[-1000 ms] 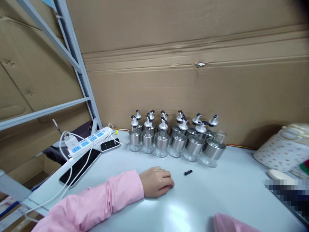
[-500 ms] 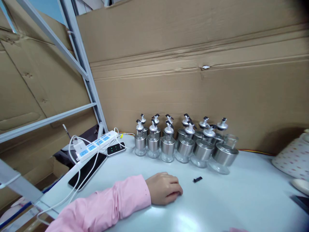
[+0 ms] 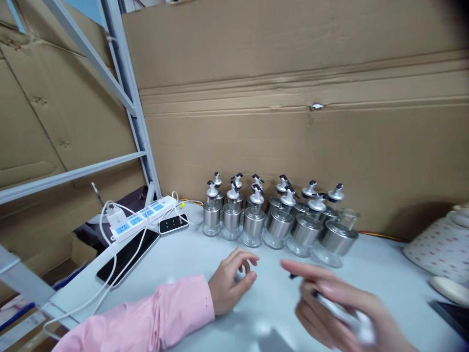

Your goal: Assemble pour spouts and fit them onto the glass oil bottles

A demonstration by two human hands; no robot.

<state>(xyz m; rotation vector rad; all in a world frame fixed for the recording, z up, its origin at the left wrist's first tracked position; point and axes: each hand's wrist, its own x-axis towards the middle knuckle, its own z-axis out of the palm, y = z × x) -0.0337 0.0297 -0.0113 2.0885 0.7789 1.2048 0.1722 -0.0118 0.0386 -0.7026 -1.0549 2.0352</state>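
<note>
My left hand (image 3: 234, 278) hovers over the white table, fingers loosely bent and thumb apart, holding nothing. To its right, my right hand (image 3: 330, 303) is smeared by motion. Its fingers are closed round a whitish pour spout (image 3: 342, 315) with a dark end, and the index finger points left. A small black piece (image 3: 293, 276) lies on the table, mostly hidden behind that hand. Behind both hands stand two rows of glass bottles with steel sleeves, most topped by spouts, such as the front bottle (image 3: 253, 225). The rightmost front bottle (image 3: 339, 237) has a bare glass neck.
A white power strip (image 3: 142, 217), a black phone (image 3: 128, 256) and a small device with green lights (image 3: 173, 224) lie at the left among white cables. A dotted white pot (image 3: 439, 244) stands at the right. Cardboard (image 3: 293, 132) walls the back, and a metal frame (image 3: 135, 112) rises at the left.
My right hand has come into view from the bottom edge with the pour spout. My left hand has lifted and turned, its fingers and thumb opening. The view has shifted slightly.
</note>
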